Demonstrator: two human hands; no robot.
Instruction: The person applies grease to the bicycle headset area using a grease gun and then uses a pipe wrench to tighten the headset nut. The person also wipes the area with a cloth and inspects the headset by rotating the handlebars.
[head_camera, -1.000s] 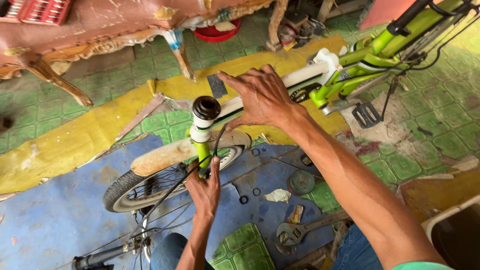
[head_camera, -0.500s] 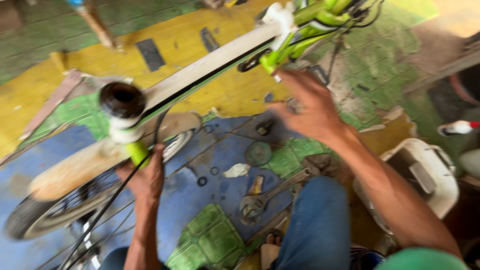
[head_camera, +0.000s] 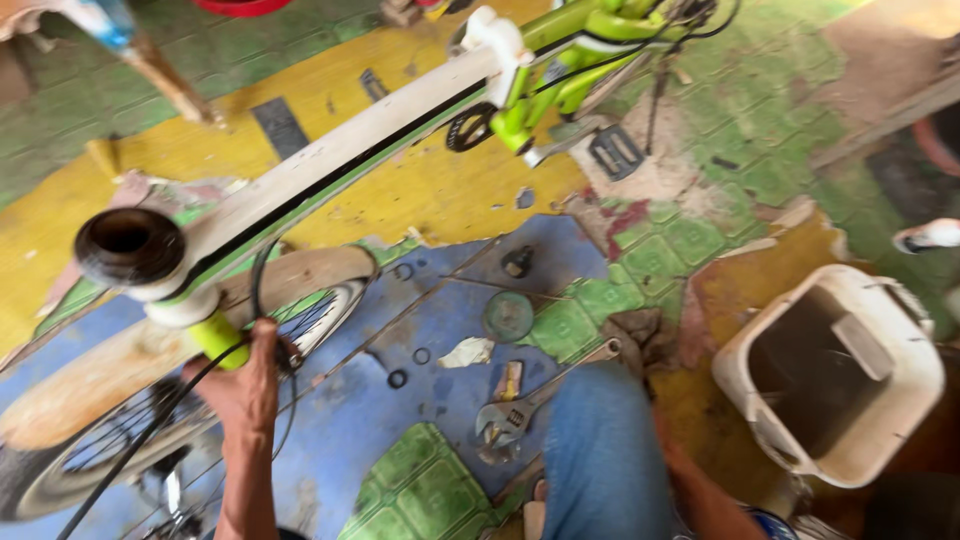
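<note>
A white and lime-green bicycle frame (head_camera: 330, 165) lies tilted across the floor, its black head tube opening (head_camera: 128, 245) facing up at the left. My left hand (head_camera: 245, 385) is closed around the green fork stem just below that head tube, beside a black cable. The front wheel (head_camera: 60, 470) lies under it. Of my right arm only the forearm (head_camera: 690, 490) shows, at the bottom right. My right hand itself is hidden behind my blue-jeaned knee (head_camera: 600, 450), close to a brown rag (head_camera: 635, 335).
An adjustable wrench (head_camera: 520, 410), a round green cap (head_camera: 508, 315), small black rings (head_camera: 398, 378) and a crumpled scrap (head_camera: 467, 352) lie on the blue and green floor. A white plastic tub (head_camera: 830, 375) stands at the right. The pedal (head_camera: 615, 150) and chainring (head_camera: 470, 128) hang near the top.
My right hand left the frame's top tube and dropped down to the right, out of sight behind my knee. The left hand kept its hold below the head tube. The view swung right.
</note>
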